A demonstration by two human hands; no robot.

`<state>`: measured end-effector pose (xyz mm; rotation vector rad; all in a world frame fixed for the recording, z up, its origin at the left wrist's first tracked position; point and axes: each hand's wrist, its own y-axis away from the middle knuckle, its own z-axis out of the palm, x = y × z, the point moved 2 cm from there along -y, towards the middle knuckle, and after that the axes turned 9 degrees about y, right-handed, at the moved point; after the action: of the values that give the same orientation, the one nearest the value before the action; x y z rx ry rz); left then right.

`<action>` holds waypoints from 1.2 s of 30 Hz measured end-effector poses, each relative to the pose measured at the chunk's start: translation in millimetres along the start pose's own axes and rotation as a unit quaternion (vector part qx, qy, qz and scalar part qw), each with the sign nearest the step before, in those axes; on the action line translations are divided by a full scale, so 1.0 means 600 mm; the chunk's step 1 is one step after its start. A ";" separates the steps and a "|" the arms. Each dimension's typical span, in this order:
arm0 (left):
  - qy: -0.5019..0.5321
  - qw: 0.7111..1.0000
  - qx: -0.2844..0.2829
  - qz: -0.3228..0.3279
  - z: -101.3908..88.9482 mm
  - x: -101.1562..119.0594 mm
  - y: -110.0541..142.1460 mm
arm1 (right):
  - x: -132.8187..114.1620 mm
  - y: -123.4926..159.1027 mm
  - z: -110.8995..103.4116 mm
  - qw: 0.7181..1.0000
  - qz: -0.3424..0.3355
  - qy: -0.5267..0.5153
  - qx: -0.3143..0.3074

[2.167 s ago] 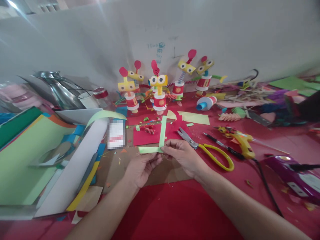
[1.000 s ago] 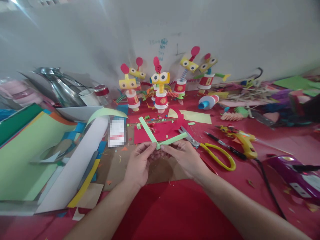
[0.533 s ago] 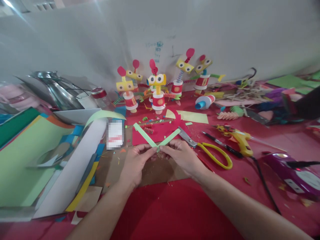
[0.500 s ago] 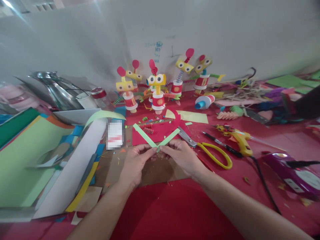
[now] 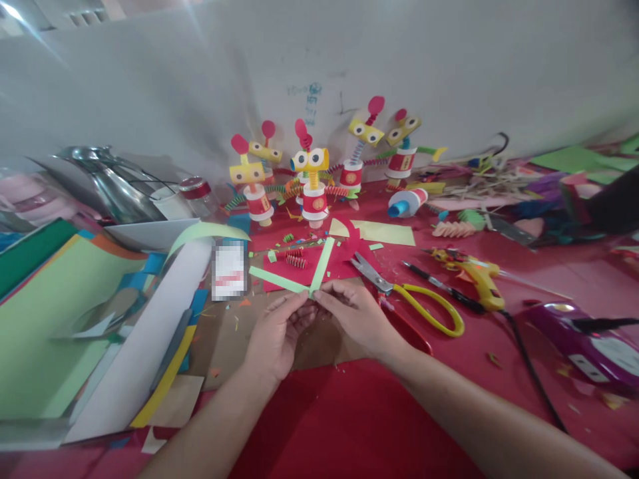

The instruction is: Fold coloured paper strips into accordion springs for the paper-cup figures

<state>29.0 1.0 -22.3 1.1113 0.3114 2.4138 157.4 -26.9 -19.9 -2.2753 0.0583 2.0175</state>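
Two light green paper strips (image 5: pixel 299 276) cross at one end and spread in a V over the red table. My left hand (image 5: pixel 277 332) and my right hand (image 5: pixel 354 316) meet at the crossing, both pinching the strips between thumb and fingers. One strip (image 5: pixel 273 280) runs left and the other (image 5: pixel 322 265) points up toward the wall. Under them lies a red paper sheet (image 5: pixel 339 263) with small coiled paper springs (image 5: pixel 295 259).
Yellow-handled scissors (image 5: pixel 424 309) and a yellow glue gun (image 5: pixel 474 276) lie right of my hands. Several paper-cup figures (image 5: pixel 312 179) stand by the wall. Coloured paper sheets (image 5: pixel 60 313) and a white roll (image 5: pixel 150 332) fill the left. A purple device (image 5: pixel 584 339) sits far right.
The crossed strips have turned anticlockwise: the left one dropped toward level and the right one swung up to nearly upright. Both hands keep their pinch at the crossing.
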 end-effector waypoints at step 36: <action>-0.075 0.996 -0.053 0.015 -0.007 0.007 -0.017 | -0.014 -0.003 -0.017 0.999 0.037 -0.008 -0.011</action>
<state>26.6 12.1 -26.2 1.2476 0.1184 2.3274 166.5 -26.6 -10.2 -2.3034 0.1201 2.0807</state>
